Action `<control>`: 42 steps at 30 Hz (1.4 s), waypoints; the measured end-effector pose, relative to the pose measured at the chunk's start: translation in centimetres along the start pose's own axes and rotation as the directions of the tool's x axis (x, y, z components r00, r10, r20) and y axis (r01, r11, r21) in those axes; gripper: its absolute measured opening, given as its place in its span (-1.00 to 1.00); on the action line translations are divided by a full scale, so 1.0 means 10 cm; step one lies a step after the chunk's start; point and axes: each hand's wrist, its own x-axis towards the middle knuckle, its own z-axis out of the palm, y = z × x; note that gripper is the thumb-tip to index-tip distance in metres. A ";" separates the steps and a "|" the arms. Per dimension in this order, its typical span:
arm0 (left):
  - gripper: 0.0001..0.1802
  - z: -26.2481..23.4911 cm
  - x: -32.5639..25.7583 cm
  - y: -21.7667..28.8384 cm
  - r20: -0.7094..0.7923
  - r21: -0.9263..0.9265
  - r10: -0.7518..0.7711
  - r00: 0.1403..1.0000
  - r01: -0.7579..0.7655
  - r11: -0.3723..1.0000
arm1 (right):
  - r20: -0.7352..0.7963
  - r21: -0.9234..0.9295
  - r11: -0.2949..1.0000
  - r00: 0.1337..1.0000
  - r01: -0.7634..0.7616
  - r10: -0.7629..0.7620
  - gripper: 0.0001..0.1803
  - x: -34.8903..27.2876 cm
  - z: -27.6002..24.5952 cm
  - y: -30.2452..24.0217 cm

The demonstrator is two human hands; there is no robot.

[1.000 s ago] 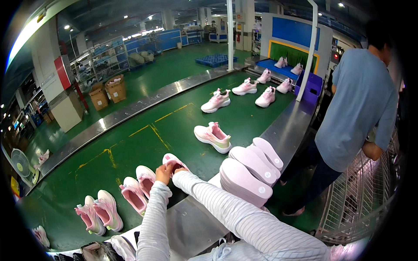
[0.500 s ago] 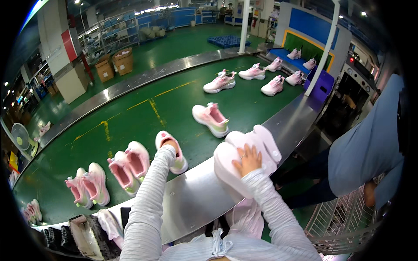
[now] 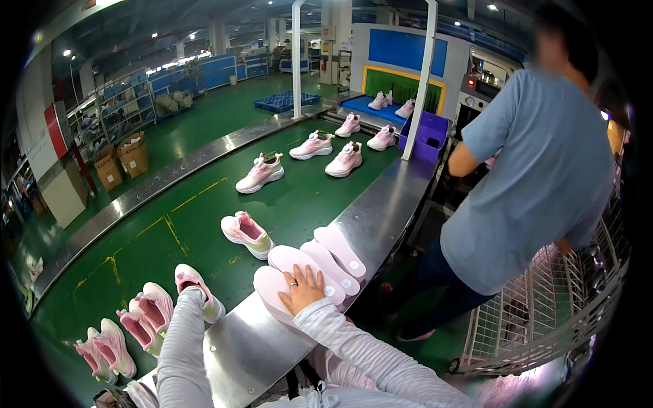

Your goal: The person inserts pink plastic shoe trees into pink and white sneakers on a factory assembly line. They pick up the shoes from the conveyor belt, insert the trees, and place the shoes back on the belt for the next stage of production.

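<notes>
My left hand (image 3: 191,286) reaches into a pink-and-white sneaker (image 3: 212,307) at the near edge of the green conveyor belt; its fingers are hidden inside. My right hand (image 3: 301,289) lies with spread fingers on the nearest of several pale pink insoles (image 3: 272,282). These overlap in a fanned row on the metal edge, toes pointing to the belt. Just beyond the left hand's shoe, another pink sneaker (image 3: 247,234) stands alone on the belt. To the left are two pairs of similar sneakers, one pair (image 3: 147,314) close by and another (image 3: 105,351) farther left.
More pink sneakers (image 3: 311,145) stand farther up the green belt (image 3: 183,231), near a machine opening (image 3: 401,88). A purple bin (image 3: 430,136) sits by the belt's right edge. On the right a person in a blue shirt (image 3: 530,183) stands beside a wire cart (image 3: 537,319).
My view has turned right, so the belt and shoes sit farther left and more of the other person shows. My left hand remains in the sneaker and my right hand on the insoles.
</notes>
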 end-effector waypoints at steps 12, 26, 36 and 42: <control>-0.64 -0.64 -0.51 -0.31 0.206 -0.208 0.669 0.715 -0.636 0.743 | 0.023 -0.004 1.000 0.999 -0.029 0.029 -0.44 0.09 -0.05 0.06; -0.70 -1.07 -0.34 -0.44 -0.017 -0.558 0.357 0.934 -0.305 0.772 | -0.032 0.005 1.000 0.999 0.017 -0.017 -0.45 0.12 -0.02 0.10; -0.56 -1.52 0.41 0.59 -0.442 -0.724 0.019 0.897 -0.369 0.583 | -0.081 -0.022 0.999 0.996 0.035 -0.037 -0.45 0.23 -0.27 0.21; -0.41 -1.50 -0.36 0.31 -0.359 -0.696 0.146 0.922 -0.368 0.616 | 0.320 -0.094 0.991 0.940 -0.091 0.117 -0.26 0.53 -0.39 0.54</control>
